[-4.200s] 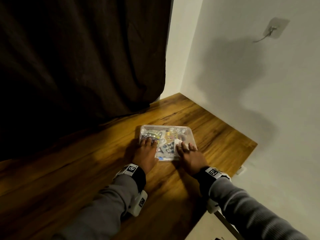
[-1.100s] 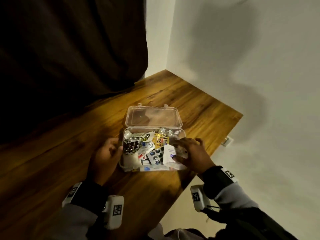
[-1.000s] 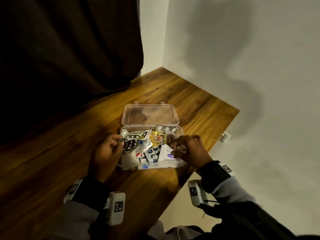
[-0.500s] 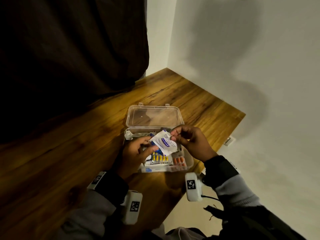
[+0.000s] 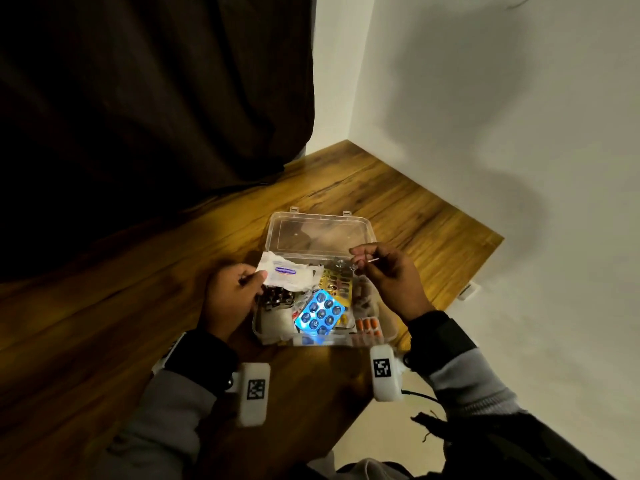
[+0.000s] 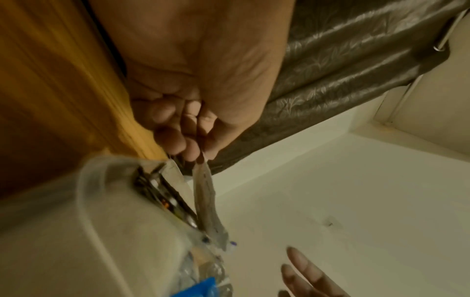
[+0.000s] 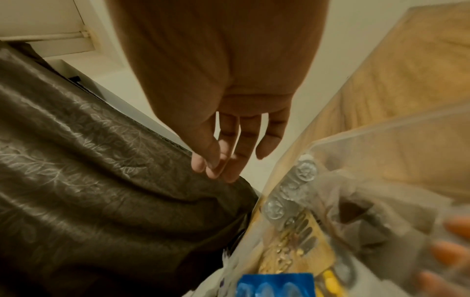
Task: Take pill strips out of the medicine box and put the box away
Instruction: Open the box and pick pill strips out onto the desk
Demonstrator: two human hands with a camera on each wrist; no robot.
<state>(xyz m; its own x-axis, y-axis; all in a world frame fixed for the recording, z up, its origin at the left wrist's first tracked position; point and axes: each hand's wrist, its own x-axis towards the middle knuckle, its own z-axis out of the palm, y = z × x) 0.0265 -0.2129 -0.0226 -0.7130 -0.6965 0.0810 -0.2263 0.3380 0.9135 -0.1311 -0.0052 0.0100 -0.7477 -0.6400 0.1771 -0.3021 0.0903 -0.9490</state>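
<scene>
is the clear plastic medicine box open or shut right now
Open. The clear plastic medicine box has its hinged lid swung back away from the person, leaving the blue blister strip and other pill strips inside uncovered.

Both hands raised, palms down, arms bent inward.
The left hand (image 5: 231, 296) has its fingers (image 6: 175, 138) curled, thumb and fingertips pinched together. To its right, a little further forward, the right hand (image 5: 391, 276) has fingers (image 7: 240, 148) nearly straight, thumb tip meeting the fingertips. Grey sleeves, dark cuffs.
</scene>
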